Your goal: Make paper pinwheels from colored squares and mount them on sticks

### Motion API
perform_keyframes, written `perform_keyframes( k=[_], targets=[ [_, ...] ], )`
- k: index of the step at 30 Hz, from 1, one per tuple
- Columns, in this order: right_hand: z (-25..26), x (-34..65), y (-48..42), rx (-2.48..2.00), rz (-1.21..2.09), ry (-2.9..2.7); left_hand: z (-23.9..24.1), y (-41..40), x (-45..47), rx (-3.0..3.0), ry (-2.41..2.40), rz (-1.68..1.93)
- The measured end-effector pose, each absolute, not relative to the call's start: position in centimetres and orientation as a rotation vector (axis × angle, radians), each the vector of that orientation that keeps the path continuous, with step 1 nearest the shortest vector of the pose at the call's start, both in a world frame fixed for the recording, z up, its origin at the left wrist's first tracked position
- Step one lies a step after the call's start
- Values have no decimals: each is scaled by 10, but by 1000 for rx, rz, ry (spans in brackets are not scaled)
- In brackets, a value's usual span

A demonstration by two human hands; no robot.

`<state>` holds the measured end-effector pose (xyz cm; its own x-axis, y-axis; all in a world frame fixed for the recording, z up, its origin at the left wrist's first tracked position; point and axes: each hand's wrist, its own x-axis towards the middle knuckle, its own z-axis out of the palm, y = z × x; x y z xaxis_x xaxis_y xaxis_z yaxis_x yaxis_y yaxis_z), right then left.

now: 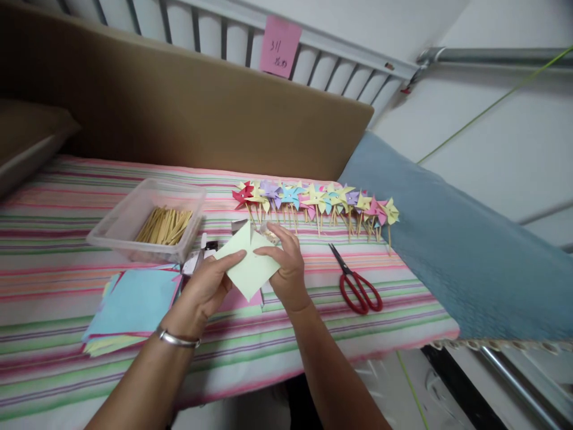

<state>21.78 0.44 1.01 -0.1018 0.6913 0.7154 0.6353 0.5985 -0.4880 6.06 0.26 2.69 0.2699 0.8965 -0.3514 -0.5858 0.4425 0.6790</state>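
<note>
Both hands hold a pale green paper square above the striped cloth. My left hand pinches its left corner with thumb and fingers; a silver bangle sits on that wrist. My right hand grips the square's right side, fingers curled over the upper edge. A stack of coloured paper sheets, light blue on top, lies just left of my left hand. A pink sheet shows under the green square.
A clear plastic tub of wooden sticks stands at the left. A row of finished paper pinwheels lies behind my hands. Red-handled scissors lie to the right. A blue cloth covers the right side; a cardboard panel stands behind.
</note>
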Motion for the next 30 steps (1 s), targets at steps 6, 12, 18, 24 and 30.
perform_keyframes(
  k=[6,12,18,24,30],
  targets=[
    [14,216,-1,-1193,232,-1599,25,11,49,470,930,1259],
    [15,194,-12,-1060,161,-1742,22,14,46,485,916,1359],
    [7,186,-14,-1079,145,-1882,20,14,49,427,842,1355],
    [6,187,-14,-1084,181,-1919,20,16,52,402,808,1373],
    [8,188,-14,-1098,254,-1857,18,11,57,465,854,1344]
  ],
)
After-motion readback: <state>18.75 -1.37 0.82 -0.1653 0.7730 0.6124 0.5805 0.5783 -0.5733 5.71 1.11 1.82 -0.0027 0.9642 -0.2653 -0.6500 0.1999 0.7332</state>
